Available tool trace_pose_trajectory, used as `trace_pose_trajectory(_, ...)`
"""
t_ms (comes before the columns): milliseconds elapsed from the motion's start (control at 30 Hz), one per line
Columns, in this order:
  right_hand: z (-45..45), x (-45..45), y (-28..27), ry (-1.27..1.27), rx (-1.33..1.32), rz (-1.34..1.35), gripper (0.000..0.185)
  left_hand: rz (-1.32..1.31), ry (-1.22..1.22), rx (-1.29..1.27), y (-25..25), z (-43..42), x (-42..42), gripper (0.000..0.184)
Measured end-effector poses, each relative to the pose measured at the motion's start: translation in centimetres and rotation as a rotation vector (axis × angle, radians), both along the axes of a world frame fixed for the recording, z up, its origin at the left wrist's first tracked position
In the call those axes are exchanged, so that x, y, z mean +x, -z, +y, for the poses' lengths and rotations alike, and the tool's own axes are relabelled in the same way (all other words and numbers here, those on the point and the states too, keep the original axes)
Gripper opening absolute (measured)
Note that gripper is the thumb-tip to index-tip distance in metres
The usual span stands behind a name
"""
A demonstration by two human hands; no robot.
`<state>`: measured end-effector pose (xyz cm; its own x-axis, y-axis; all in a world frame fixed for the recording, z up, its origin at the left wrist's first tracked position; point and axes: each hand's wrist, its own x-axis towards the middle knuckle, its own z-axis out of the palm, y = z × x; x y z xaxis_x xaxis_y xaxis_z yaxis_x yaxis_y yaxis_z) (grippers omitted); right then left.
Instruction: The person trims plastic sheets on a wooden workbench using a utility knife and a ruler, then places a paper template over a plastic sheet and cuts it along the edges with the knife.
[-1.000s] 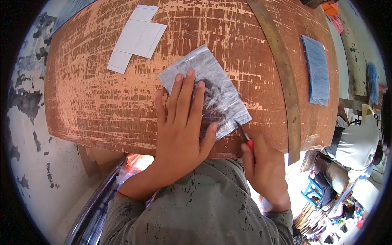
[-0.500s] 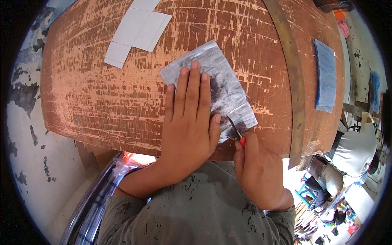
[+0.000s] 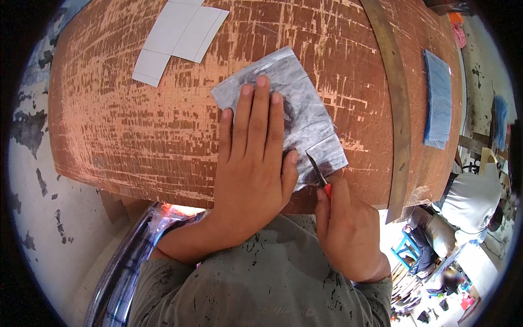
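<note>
My left hand (image 3: 250, 147) lies flat, fingers stretched out, pressing on a silvery grey sheet (image 3: 308, 109) with dark smudges. The sheet rests slantwise on a scratched brown board (image 3: 109, 120). In my right hand (image 3: 351, 229) is a craft knife (image 3: 327, 188) with a red handle, gripped by closed fingers. Its pointed blade touches or nearly touches the sheet's lower right part, just right of my left thumb. A cut or crease line runs from near the blade tip toward the sheet's right edge.
A white paper template (image 3: 180, 32) with drawn lines lies at the upper left. Toward the right are a long metal strip (image 3: 400, 109) and a folded blue piece (image 3: 437, 101). Beyond the board, another person in a white top (image 3: 471, 199) is at the far right.
The knife and my right hand have shifted very slightly right. My left hand stays pressed on the sheet. The whole view has moved a little.
</note>
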<state>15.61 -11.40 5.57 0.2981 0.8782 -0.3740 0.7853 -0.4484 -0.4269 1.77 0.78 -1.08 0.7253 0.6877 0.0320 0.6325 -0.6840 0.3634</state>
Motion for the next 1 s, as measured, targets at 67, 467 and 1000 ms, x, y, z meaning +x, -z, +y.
trace_pose_trajectory(67,0.0,0.0,0.0,0.004,-0.009,0.007,0.016,-0.006,0.0,-0.002,0.0,0.0,0.0,0.075)
trace_pose_trajectory(467,0.3,-0.1,-0.1,0.002,-0.033,-0.015,0.016,-0.027,0.002,-0.024,0.2,0.0,0.0,0.076)
trace_pose_trajectory(1000,0.9,-0.5,-0.2,-0.09,-0.11,-0.156,0.018,0.0,-0.066,-0.02,0.2,-0.4,0.5,0.067)
